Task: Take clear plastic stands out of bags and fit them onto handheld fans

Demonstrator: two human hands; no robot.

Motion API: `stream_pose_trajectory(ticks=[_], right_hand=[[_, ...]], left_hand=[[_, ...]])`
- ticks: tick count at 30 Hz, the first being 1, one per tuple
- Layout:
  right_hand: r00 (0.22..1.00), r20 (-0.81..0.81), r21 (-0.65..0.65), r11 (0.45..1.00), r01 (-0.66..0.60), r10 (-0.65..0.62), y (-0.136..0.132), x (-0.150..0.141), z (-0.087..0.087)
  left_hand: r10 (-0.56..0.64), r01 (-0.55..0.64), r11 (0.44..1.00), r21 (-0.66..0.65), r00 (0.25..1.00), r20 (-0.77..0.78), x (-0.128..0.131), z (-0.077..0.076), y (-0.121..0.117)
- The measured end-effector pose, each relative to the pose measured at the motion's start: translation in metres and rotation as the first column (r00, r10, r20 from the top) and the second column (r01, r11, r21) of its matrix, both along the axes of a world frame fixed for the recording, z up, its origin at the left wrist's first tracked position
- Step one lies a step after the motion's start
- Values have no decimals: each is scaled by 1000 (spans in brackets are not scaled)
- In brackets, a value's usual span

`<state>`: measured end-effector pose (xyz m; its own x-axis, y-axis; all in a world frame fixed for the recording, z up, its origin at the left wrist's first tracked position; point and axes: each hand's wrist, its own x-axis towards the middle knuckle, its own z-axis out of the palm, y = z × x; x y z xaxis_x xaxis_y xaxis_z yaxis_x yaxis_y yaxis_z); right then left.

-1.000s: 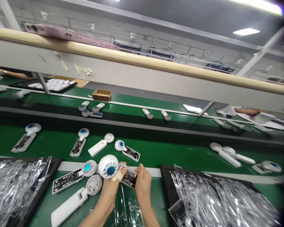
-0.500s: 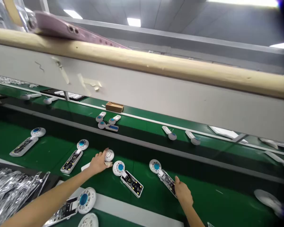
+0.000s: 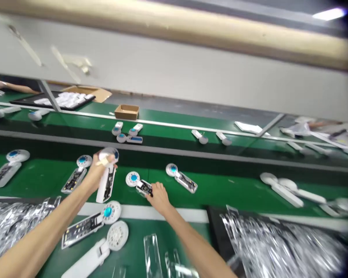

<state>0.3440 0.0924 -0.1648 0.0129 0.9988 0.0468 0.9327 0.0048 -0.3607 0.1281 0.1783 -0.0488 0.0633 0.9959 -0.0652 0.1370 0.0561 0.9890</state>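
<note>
My left hand (image 3: pixel 98 166) is closed around the head end of a small white fan-like unit (image 3: pixel 106 185), whose handle hangs down with its dark circuit board showing. Part of its round head is hidden by my fingers. My right hand (image 3: pixel 159 196) grips the handle end of a second fan-like unit (image 3: pixel 132 178), which has a blue centre in its round head and an open handle. To the right lies a similar unit (image 3: pixel 186 181); another unit (image 3: pixel 74 179) is left of my left hand. In front of me are a unit with its board exposed (image 3: pixel 82 229) and one turned face down (image 3: pixel 87 258).
Clear plastic strips fill trays at left (image 3: pixel 14 220) and right (image 3: pixel 281 243), with loose clear pieces (image 3: pixel 152 255) between. A green belt (image 3: pixel 220 193) carries more units. Beyond stand a cardboard box (image 3: pixel 127 112) and a white overhead panel (image 3: pixel 174 73). Other people's arms show at far left and right.
My left hand has turned the unit from face down to board showing and raised it. My right hand has left one unit and taken hold of the one to its left. The view tilted down.
</note>
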Motion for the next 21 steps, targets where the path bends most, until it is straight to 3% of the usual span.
stream_pose_trajectory(ticks=[3, 5, 7, 10, 13, 18, 21], right_hand=[[999, -14, -22, 999, 36, -37, -34, 20, 10], [998, -3, -35, 997, 70, -70, -69, 39, 18], [995, 17, -42, 994, 97, -96, -108, 56, 24], [992, 45, -44, 992, 119, -117, -160, 75, 24], [986, 68, -28, 987, 157, -155, -192, 81, 15], [960, 96, 73, 964, 257, -263, -220, 60, 17], [979, 73, 92, 979, 181, -188, -235, 35, 24]], left_hand=[[12, 29, 993, -113, 936, 351, -6, 29, -31], [104, 59, 963, -262, 817, 567, -8, 40, -50], [186, 114, 917, -381, 724, 665, -6, 44, -67], [250, 168, 862, -479, 681, 689, 4, 47, -91], [248, 205, 821, -533, 713, 656, 17, 49, -109], [94, 254, 876, -409, 743, 662, 27, 47, -125], [83, 232, 900, -370, 740, 667, 28, 48, -132]])
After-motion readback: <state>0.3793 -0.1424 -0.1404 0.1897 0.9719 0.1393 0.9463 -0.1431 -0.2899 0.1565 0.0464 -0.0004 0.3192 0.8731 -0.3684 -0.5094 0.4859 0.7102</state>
